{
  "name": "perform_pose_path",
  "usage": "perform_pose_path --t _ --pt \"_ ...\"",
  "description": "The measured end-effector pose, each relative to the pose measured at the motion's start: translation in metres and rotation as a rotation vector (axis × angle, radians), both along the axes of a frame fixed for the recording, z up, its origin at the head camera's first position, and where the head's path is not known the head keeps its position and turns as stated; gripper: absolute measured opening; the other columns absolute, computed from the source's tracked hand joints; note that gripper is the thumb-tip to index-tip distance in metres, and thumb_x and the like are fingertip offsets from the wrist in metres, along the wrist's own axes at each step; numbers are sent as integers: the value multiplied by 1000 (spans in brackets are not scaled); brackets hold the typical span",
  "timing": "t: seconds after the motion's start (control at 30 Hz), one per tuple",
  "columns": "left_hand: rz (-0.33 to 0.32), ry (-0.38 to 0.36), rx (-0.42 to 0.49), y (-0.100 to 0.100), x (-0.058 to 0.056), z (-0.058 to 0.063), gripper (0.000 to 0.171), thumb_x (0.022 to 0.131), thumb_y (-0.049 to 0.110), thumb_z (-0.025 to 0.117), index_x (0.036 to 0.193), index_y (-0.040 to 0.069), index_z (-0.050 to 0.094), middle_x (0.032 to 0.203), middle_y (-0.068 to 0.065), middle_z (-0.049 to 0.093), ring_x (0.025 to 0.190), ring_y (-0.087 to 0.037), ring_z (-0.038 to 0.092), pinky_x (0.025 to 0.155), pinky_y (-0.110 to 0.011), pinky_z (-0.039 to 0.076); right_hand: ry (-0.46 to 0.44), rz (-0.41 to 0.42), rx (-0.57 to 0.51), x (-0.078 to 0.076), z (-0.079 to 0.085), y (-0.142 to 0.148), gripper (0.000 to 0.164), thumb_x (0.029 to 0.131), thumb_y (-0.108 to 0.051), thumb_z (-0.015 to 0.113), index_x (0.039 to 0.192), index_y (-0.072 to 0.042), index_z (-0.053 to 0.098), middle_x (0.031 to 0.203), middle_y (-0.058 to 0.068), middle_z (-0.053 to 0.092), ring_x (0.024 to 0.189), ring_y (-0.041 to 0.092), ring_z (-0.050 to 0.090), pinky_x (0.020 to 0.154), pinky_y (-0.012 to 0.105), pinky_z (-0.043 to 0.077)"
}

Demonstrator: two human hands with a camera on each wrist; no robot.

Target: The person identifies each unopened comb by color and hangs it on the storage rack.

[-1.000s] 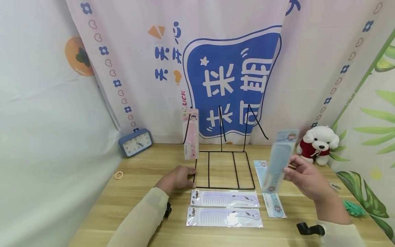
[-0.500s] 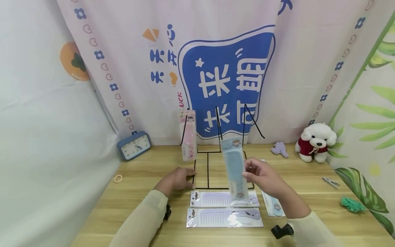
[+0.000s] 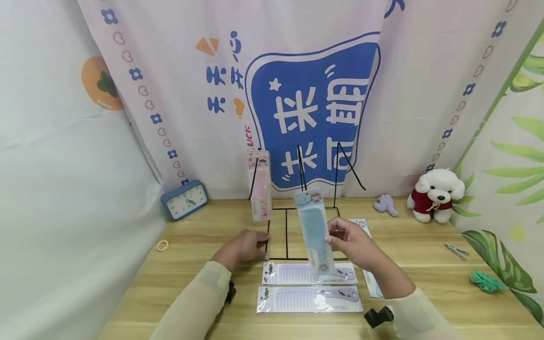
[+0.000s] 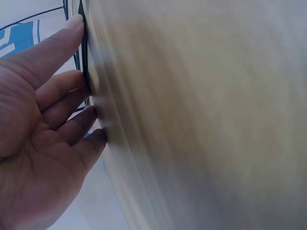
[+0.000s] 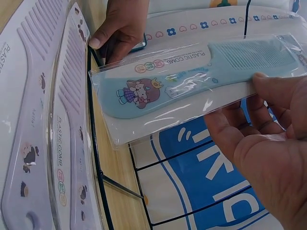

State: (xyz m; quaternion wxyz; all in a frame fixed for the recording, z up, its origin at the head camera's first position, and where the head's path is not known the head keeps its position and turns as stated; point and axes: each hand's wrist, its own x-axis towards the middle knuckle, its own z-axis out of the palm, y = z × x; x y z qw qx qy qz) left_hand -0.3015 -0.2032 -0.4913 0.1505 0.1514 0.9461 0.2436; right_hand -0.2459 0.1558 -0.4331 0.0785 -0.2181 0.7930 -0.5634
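My right hand [image 3: 350, 238] pinches a light blue comb in a clear plastic sleeve [image 3: 314, 231] by its edge. The sleeve is upright, slightly tilted, its top by the rack's middle hook in the head view. In the right wrist view the thumb lies on the comb sleeve [image 5: 168, 86], fingers behind. My left hand [image 3: 244, 245] touches the left side of the black wire rack's base [image 3: 286, 236]; in the left wrist view its fingers [image 4: 72, 108] are fairly straight at the wire. Packaged pink combs [image 3: 259, 189] hang on the rack's left hook.
Two packaged lilac combs [image 3: 308, 298] lie before the rack. Another blue packet [image 3: 369, 278] lies right of it, partly hidden by the right arm. Around them are a clock [image 3: 184, 200], a wooden ring [image 3: 162, 245], a plush dog [image 3: 437, 193], a clip [image 3: 456, 250] and green yarn [image 3: 487, 281].
My right hand has carried the blue comb packet leftward from the rack's right side to in front of its middle hook. The left hand has stayed at the rack's base.
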Motion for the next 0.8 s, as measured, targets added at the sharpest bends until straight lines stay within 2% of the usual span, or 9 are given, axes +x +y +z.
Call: perform_pose_path --t 0.2,0.3,0.57,0.8 --pt "-9 8 -3 0 0 2 66 97 28 86 156 10 61 170 -5 50 162 -36 39 133 -53 33 5 -26 -2 -5 1 -4 14 110 -12 66 120 -4 61 116 16 66 104 29 67 92 44 67" --pt "-11 5 -2 0 0 1 66 97 28 86 156 10 61 170 -6 50 162 -36 39 133 -54 33 -4 -67 -3 -11 1 -8 15 110 -13 66 122 -5 61 116 16 65 105 27 69 91 42 66" --pt "-10 6 -6 -1 0 3 66 98 29 85 156 11 61 170 -6 50 161 -36 39 133 -54 33 -18 -231 -9 -43 8 -28 21 111 -17 64 129 -6 61 125 13 67 104 21 67 88 35 62" --pt "-10 -12 -20 -1 1 3 67 98 31 84 158 14 59 171 -4 48 162 -35 37 133 -55 32 -44 -297 -80 -73 15 -42 22 112 -13 61 132 -3 60 127 14 64 112 24 64 87 33 60"
